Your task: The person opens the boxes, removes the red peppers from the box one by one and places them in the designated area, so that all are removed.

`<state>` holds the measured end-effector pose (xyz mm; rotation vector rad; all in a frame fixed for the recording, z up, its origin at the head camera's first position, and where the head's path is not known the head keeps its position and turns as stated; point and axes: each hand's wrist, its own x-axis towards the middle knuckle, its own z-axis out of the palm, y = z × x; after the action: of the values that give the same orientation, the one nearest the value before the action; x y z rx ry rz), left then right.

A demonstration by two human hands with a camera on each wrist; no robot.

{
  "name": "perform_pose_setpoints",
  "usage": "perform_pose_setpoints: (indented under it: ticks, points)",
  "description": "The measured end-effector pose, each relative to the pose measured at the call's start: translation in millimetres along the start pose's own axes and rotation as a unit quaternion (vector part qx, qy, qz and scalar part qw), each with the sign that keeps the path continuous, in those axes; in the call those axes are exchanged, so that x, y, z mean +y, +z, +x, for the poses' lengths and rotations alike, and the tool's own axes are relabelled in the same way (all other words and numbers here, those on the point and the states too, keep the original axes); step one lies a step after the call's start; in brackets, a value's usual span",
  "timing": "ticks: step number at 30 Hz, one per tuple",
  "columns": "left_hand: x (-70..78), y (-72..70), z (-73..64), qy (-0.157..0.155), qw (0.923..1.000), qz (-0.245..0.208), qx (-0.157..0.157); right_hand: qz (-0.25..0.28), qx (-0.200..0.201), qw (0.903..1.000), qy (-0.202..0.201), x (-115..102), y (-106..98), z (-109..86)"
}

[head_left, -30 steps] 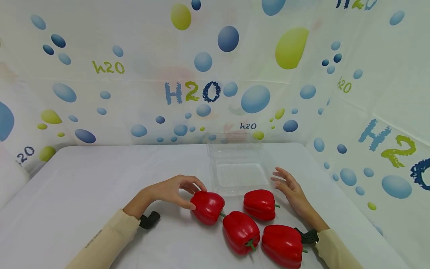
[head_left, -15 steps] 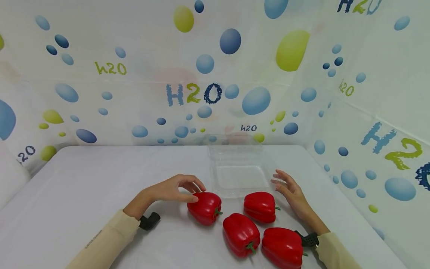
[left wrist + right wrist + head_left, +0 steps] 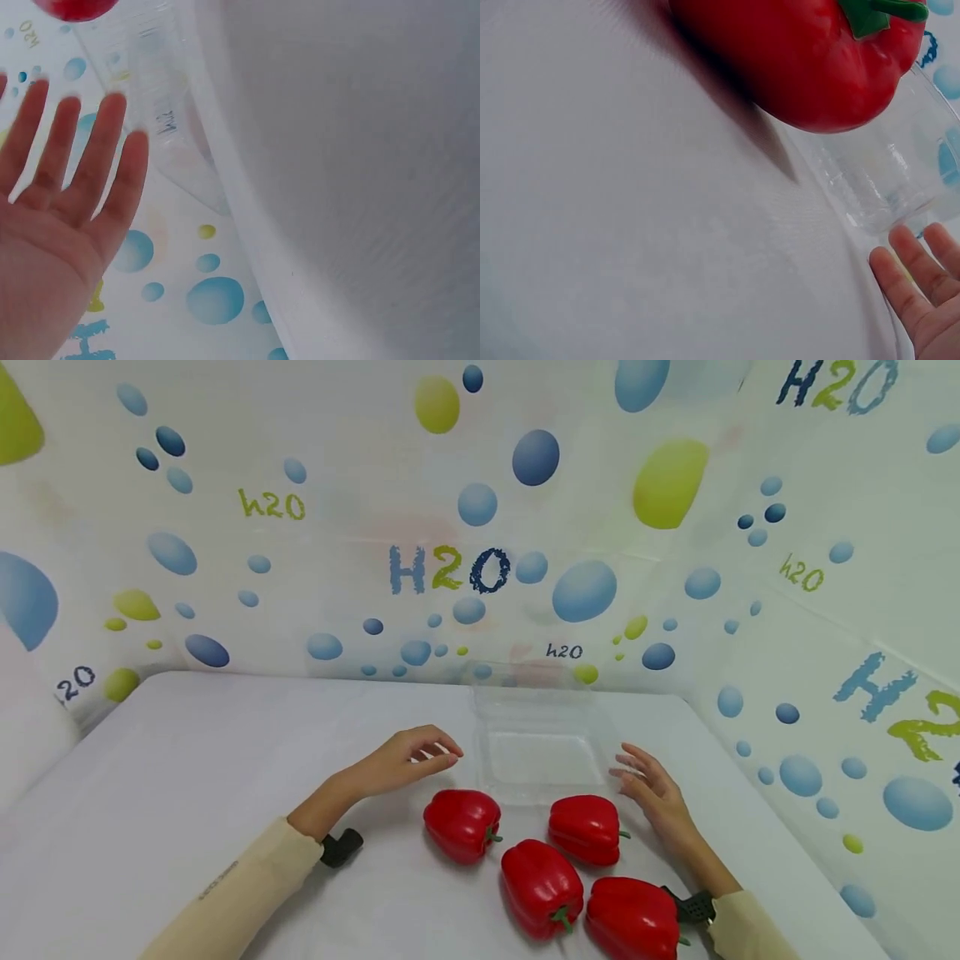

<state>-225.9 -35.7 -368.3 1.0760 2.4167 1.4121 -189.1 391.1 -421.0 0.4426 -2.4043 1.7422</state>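
Observation:
My left hand (image 3: 397,764) hovers just behind and left of the leftmost red bell pepper (image 3: 461,827), holding nothing. In the left wrist view its fingers (image 3: 105,146) are spread and straight. A clear plastic clamshell container (image 3: 536,760) lies with its lid raised between the two hands. At the container's right side is my right hand (image 3: 660,793), fingers loosely bent and holding nothing. Three more red bell peppers lie in front of the container: one near the right hand (image 3: 585,828), one in the middle (image 3: 536,881), one at the front right (image 3: 632,914).
A white cloth covers the table (image 3: 262,735). Behind it and to the right hangs a white curtain (image 3: 337,468) printed with blue and green drops. Black straps with camera mounts (image 3: 342,848) sit at both wrists.
My left hand has let go of the leftmost bell pepper and lifted away, up and back. That pepper turned slightly beforehand. The right hand stays beside the container. The head view has shifted a little.

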Motion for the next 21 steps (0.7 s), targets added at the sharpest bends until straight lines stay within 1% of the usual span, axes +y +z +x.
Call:
perform_pose_setpoints:
  ticks: [3,5,7,9,12,14,15,17,21]
  points:
    - [4.9,1.3,2.2,-0.014,0.9983,0.027,0.051,0.002,0.000,1.0000,-0.007,0,-4,0.3]
    - [7.0,1.8,2.2,-0.025,0.9964,0.034,0.073,-0.004,0.000,1.0000,-0.009,-2,-5,1.9]
    - [8.7,1.5,1.2,-0.034,0.9946,0.043,0.088,-0.012,-0.001,0.9999,-0.005,-6,-6,5.4]
    - [10.1,1.0,-0.4,-0.043,0.9927,0.057,0.097,-0.032,-0.002,0.9995,-0.002,-10,-7,10.7]
    - [12.9,-1.1,-2.6,-0.065,0.9873,0.093,0.111,-0.089,-0.004,0.9960,0.003,-17,-10,20.3]
    - [14.9,-2.4,-3.2,-0.080,0.9814,0.128,0.118,-0.139,-0.011,0.9902,-0.003,-21,-13,26.4]
    - [16.4,-3.0,-3.2,-0.089,0.9779,0.147,0.120,-0.165,-0.016,0.9861,-0.008,-24,-16,28.9]
    - [18.9,-4.3,-3.1,-0.096,0.9696,0.189,0.122,-0.212,-0.029,0.9766,-0.017,-29,-22,33.4]
    - [25.2,-7.5,-3.6,-0.088,0.9517,0.267,0.124,-0.281,-0.048,0.9579,-0.033,-40,-33,39.0]
